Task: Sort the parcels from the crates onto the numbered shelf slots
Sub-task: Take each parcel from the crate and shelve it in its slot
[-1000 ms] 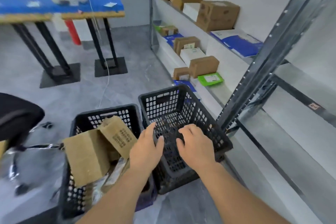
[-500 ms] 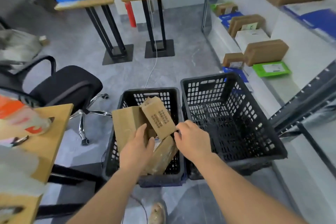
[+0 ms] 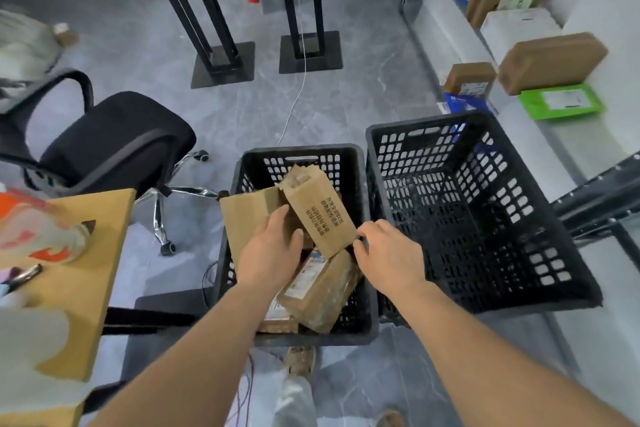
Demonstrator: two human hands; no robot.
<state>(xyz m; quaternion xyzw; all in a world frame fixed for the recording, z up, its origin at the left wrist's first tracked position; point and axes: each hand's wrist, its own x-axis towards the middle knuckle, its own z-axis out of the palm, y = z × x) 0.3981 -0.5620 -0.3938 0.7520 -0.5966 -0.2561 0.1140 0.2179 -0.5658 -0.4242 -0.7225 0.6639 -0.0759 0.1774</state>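
Two hands [image 3: 273, 253] [image 3: 389, 255] at printed parcel [image 3: 320, 211], chair [image 3: 114, 142] left, bare crate [image 3: 478, 204] right

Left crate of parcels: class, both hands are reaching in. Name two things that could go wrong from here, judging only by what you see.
1. The printed parcel leans tilted on the others; lifting it may tip the cardboard box beside it.
2. The left hand and right hand touch only its edges, so the grip could slip and drop it into the left crate.
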